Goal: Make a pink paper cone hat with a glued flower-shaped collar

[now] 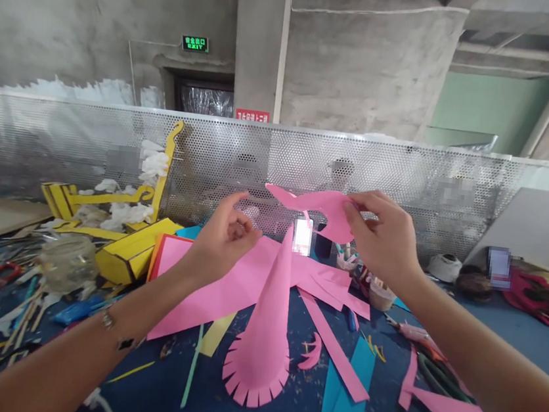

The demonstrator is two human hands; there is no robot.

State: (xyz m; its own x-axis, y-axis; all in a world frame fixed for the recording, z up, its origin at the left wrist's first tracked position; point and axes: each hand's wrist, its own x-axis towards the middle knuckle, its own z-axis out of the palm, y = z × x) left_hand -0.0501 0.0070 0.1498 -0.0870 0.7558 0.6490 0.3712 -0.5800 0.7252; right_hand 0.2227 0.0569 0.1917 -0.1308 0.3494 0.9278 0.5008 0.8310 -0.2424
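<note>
My right hand (383,239) is raised over the table and pinches a curved pink paper cutout (321,206) by its right end, holding it above the tip of a pink paper cone (266,327). The cone stands upright on the blue table, and its base is cut into a fringe of tabs. My left hand (224,240) hovers left of the cone tip with the fingers curled and the forefinger hooked up, holding nothing that I can see. A bracelet sits on my left wrist.
Pink paper sheets (225,286), pink strips (337,352) and teal strips (346,399) lie around the cone. A yellow cardboard model (126,242) and a glass jar (67,262) stand at the left. Small cups (381,294) and a glue gun (409,330) are right. A perforated metal screen (456,174) borders the far edge.
</note>
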